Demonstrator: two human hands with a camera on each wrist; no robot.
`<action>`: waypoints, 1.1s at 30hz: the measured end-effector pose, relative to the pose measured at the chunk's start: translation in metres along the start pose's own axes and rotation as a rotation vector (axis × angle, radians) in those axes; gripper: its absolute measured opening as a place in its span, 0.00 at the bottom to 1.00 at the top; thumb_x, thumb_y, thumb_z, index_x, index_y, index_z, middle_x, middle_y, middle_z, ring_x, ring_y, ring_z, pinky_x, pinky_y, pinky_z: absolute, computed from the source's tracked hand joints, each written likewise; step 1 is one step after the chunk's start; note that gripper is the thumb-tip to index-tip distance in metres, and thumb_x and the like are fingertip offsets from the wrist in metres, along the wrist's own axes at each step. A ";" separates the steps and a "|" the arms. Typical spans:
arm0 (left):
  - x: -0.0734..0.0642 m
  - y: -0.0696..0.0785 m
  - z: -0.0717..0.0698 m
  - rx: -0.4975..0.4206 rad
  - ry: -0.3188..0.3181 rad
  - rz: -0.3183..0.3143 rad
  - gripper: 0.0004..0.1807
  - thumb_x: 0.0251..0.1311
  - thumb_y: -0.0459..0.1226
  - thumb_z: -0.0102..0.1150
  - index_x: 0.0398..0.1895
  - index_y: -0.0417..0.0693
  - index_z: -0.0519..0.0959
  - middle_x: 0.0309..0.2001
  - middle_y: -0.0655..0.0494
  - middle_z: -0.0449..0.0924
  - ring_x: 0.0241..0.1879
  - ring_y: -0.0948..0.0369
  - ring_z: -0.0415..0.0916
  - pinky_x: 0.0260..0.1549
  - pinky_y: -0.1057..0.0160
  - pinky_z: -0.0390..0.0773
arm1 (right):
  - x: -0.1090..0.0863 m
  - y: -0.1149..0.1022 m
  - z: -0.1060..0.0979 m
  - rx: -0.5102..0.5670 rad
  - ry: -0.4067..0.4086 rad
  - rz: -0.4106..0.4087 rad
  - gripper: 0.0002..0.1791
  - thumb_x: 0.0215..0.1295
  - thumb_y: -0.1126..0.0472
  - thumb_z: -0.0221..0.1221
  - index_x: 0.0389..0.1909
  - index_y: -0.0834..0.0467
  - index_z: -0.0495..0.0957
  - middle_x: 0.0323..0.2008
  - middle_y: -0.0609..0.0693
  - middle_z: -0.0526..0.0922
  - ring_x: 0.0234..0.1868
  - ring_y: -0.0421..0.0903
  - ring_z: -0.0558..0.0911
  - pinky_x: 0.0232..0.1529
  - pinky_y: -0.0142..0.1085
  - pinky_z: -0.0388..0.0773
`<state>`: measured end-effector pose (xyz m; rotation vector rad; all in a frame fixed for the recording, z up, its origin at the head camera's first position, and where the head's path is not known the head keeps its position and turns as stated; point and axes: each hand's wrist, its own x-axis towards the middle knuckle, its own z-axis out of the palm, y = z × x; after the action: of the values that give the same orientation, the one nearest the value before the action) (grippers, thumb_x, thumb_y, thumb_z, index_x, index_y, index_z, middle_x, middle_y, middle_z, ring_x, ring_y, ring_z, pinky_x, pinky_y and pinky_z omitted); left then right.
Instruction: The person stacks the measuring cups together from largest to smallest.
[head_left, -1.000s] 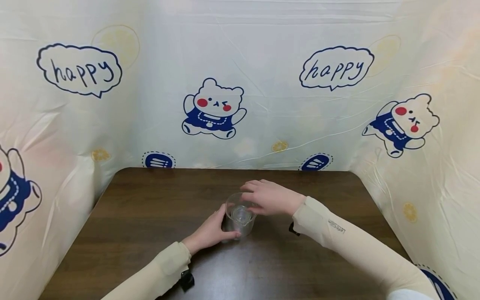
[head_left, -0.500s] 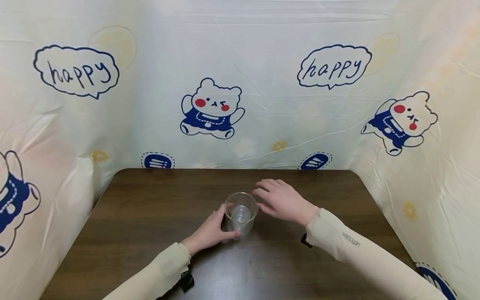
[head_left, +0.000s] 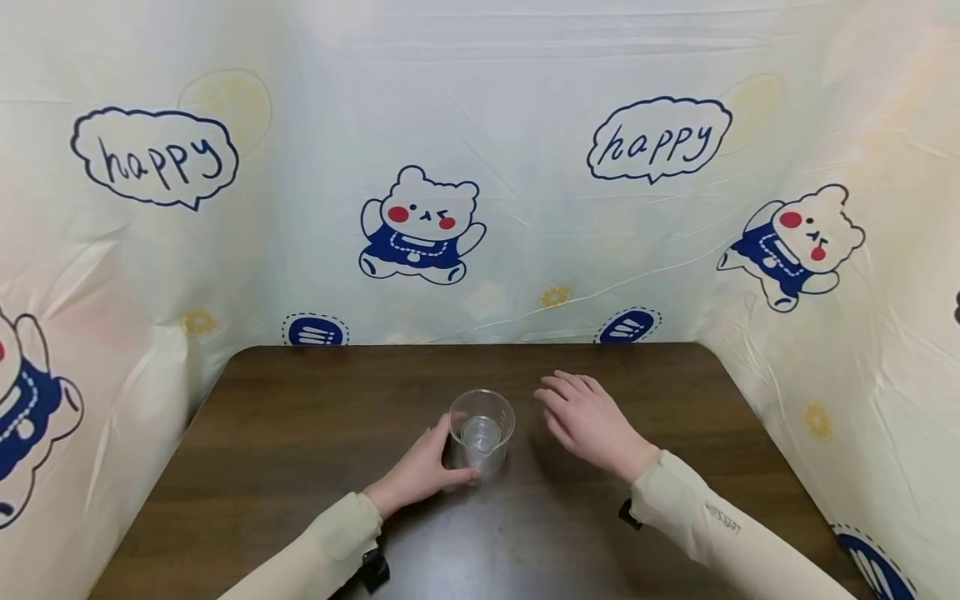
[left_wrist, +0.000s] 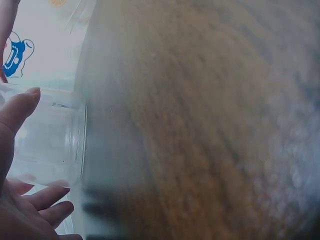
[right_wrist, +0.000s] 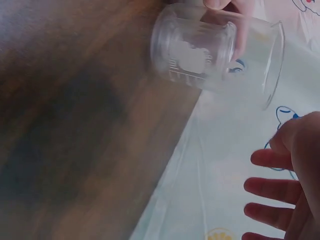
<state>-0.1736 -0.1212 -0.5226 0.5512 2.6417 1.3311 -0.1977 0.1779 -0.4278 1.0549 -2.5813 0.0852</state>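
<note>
In the head view, a clear glass beaker [head_left: 501,442] stands upright near the middle of the brown table. My left hand [head_left: 416,472] holds its left side, thumb at the front and fingers curving behind it. Inside the beaker shows a smaller clear round shape [head_left: 481,433], which looks like a smaller glass vessel nested in it. White print and measuring lines appear on the glass in the right wrist view. To the right, apart from the beaker, my right hand [head_left: 596,425] hovers over the table, its fingers loosely extended and holding nothing.
The dark wooden table [head_left: 315,400] has rounded far corners. A pale curtain [head_left: 525,250] printed with bears and the word happy hangs behind it and along both sides. Black straps with small devices sit on both wrists.
My right hand has drawn back from the beaker's rim, moving right and slightly toward me. The left hand has stayed on the beaker, which remains in place.
</note>
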 end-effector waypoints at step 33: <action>0.001 -0.003 0.003 0.006 0.020 0.006 0.52 0.55 0.50 0.80 0.76 0.40 0.61 0.72 0.47 0.70 0.73 0.48 0.67 0.75 0.35 0.51 | -0.049 -0.004 0.043 -0.068 0.111 0.318 0.28 0.74 0.44 0.55 0.65 0.59 0.79 0.67 0.64 0.76 0.70 0.67 0.71 0.67 0.64 0.67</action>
<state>-0.1749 -0.1199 -0.5264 0.5504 2.6626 1.3377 -0.1755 0.1995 -0.4854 0.5914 -2.6075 0.1297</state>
